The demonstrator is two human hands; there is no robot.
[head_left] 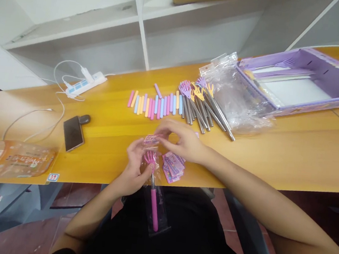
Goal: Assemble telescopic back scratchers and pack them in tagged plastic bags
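My left hand (134, 170) grips a clear plastic bag (160, 211) near its upper end. Inside the bag lies a pink back scratcher (154, 206) with a hand-shaped head, a metal rod and a long pink handle. My right hand (183, 140) pinches a small pink printed card (151, 139) at the top of the bag; whether the card is partly inside cannot be made out. Beside the bag, a fanned pile of pink and purple printed cards (172, 167) rests on the table, below my right wrist.
Past my hands lie a row of coloured handles (153, 107), several metal back scratcher rods (204, 106), clear bags (237, 98) and a purple box (324, 79). Leftward are a phone (73, 133), a power strip (86, 85) with cables and an orange-labelled bottle (27, 160).
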